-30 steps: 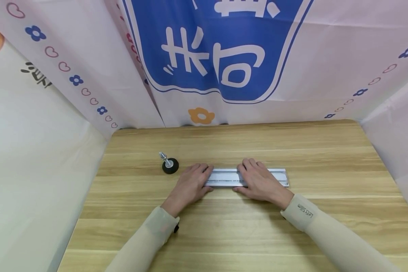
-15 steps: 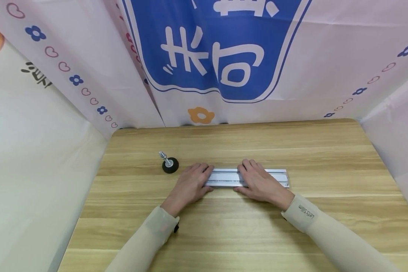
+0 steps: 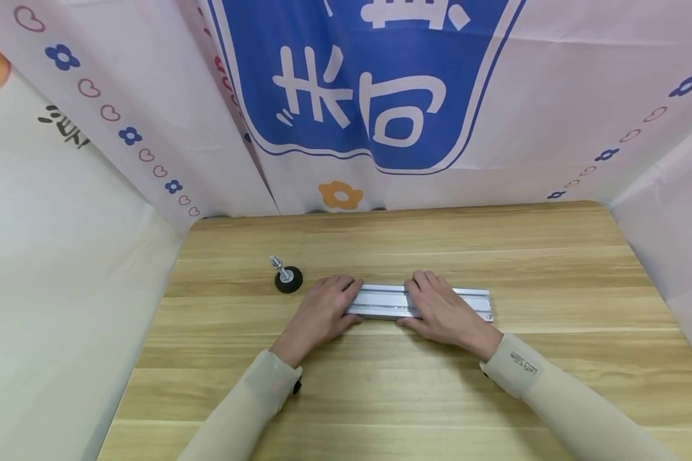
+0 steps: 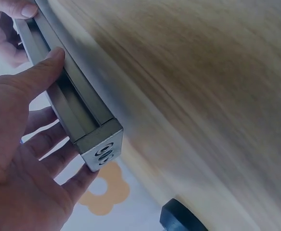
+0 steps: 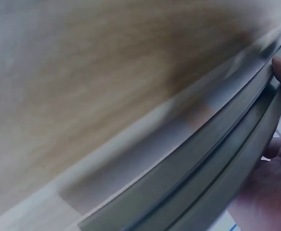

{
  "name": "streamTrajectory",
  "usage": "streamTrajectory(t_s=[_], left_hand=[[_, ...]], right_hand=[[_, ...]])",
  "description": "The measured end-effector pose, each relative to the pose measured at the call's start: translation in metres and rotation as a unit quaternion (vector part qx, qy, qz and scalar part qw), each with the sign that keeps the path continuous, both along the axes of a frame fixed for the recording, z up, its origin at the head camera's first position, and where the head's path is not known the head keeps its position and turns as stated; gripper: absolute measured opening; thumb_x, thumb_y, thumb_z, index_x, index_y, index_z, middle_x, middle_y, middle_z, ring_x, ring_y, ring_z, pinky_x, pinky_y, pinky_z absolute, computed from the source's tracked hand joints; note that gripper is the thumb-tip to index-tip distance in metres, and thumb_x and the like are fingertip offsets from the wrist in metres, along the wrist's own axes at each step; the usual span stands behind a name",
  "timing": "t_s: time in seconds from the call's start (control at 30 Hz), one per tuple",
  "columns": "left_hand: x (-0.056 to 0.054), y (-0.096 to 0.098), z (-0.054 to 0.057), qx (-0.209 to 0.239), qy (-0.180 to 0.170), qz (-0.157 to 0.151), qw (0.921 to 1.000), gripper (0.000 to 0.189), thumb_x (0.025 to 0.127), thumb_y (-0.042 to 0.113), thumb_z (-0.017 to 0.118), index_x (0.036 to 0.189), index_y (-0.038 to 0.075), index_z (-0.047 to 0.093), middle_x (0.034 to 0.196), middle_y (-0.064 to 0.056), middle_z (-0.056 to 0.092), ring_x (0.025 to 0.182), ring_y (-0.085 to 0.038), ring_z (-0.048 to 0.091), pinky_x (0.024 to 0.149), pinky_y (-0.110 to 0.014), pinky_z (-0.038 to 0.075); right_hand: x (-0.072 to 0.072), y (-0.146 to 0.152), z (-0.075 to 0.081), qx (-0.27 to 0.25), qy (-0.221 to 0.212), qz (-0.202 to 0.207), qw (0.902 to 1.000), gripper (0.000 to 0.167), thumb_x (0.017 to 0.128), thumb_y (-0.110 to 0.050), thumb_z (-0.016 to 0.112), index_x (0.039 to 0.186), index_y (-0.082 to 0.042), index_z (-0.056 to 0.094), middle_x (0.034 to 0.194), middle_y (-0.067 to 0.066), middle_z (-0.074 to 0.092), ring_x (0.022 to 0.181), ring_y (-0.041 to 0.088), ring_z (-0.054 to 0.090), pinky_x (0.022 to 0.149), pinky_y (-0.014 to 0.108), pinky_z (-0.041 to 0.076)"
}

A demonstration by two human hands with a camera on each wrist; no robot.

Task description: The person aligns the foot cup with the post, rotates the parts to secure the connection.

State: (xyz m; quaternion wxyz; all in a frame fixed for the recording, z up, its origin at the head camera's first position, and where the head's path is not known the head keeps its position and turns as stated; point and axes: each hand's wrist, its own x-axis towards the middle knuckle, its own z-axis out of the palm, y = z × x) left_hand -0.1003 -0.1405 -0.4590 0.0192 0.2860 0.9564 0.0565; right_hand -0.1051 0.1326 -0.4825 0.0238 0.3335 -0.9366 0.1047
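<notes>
A silver aluminium profile (image 3: 380,301) with lengthwise grooves lies crosswise in front of me, held by both hands. My left hand (image 3: 323,308) grips its left end, thumb on the near side and fingers over the far side. In the left wrist view, the thumb of the left hand (image 4: 18,127) presses the grooved side, and the end face (image 4: 104,153) with its holes shows. My right hand (image 3: 443,315) grips the profile right of its middle, leaving the right end exposed. A levelling foot (image 3: 288,280) with a black round base and threaded stud stands left of my left hand.
The wood-grain table (image 3: 409,397) carries these things. Behind it hangs a printed cloth (image 3: 415,186) with a blue emblem, and a white cloth wall (image 3: 52,269) stands at the left. The dark foot base (image 4: 179,216) also shows at the left wrist view's lower edge.
The profile's right end has shifted slightly right and towards me, so it slants a little more. My right hand moved with it; the left hand and levelling foot stay almost in place.
</notes>
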Motion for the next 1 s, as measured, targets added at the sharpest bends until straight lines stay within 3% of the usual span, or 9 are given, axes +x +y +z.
streamTrajectory(t_s=[0.4, 0.73, 1.0], left_hand=[[0.002, -0.002, 0.009, 0.009, 0.016, -0.014, 0.9997, 0.074, 0.089, 0.043, 0.084, 0.149, 0.010, 0.056, 0.144, -0.008, 0.064, 0.136, -0.028, 0.060, 0.119, -0.050, 0.046], [0.001, -0.002, 0.014, 0.015, 0.029, -0.011, 0.9994, 0.075, 0.089, 0.042, 0.084, 0.151, 0.011, 0.055, 0.147, -0.007, 0.063, 0.137, -0.027, 0.058, 0.122, -0.049, 0.043], [-0.001, -0.001, 0.019, 0.022, 0.040, -0.005, 0.9990, 0.075, 0.089, 0.040, 0.085, 0.151, 0.010, 0.055, 0.148, -0.007, 0.063, 0.138, -0.027, 0.058, 0.126, -0.050, 0.038]], right_hand=[[0.006, 0.004, 0.008, -0.014, 0.004, -0.013, 0.9998, 0.071, 0.089, -0.057, 0.078, 0.128, 0.000, 0.062, 0.120, 0.013, 0.061, 0.106, 0.027, 0.057, 0.089, 0.043, 0.052], [0.009, 0.002, 0.011, -0.030, 0.002, -0.028, 0.9992, 0.070, 0.090, -0.056, 0.078, 0.128, 0.001, 0.063, 0.118, 0.013, 0.060, 0.107, 0.028, 0.058, 0.092, 0.046, 0.051], [0.010, 0.001, 0.011, -0.048, 0.004, -0.039, 0.9981, 0.067, 0.090, -0.053, 0.079, 0.127, 0.000, 0.062, 0.115, 0.011, 0.059, 0.103, 0.027, 0.054, 0.087, 0.044, 0.048]])
